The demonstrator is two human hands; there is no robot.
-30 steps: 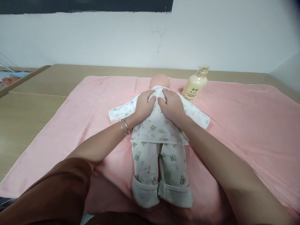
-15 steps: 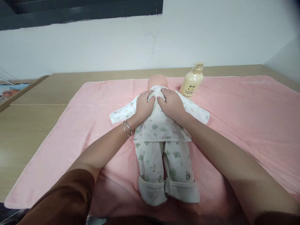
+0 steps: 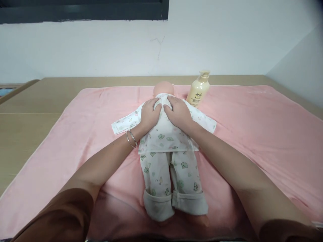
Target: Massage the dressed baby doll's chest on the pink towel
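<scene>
"Going left to right, what lies around the baby doll [image 3: 168, 129]?"

"Table [image 3: 27, 97] shows well to the left of the doll, then the pink blanket [image 3: 65, 134], which runs under it and out the other side. Beside the doll, bangles [image 3: 131, 139] ring the wrist of the left hand [image 3: 150, 115]; that hand rests on the near-left of its upper body, the right hand [image 3: 179, 113] opposite. A yellowish pump bottle [image 3: 199, 90] stands just beyond, right of the doll's head [image 3: 164, 88]."

"And the grip?"

"Palms down on the printed top [image 3: 166, 143], thumbs spread from the fingers near the collar. No pinch shows; how hard they press, I can't tell."

"How would the doll handle?"

"Light, I'd judge: the head smooth and probably firm, the clothes soft and apt to slide over the body. I'd support it under the head and around the trunk, not by a sleeve [image 3: 126, 121]."

"Counts?"

"One doll, lying lengthwise with its head at the far end; two hands, two bangles, two sleeves, one top, one pair of trousers [image 3: 156, 173] with two rolled cuffs [image 3: 158, 206], one blanket, one bottle."
</scene>
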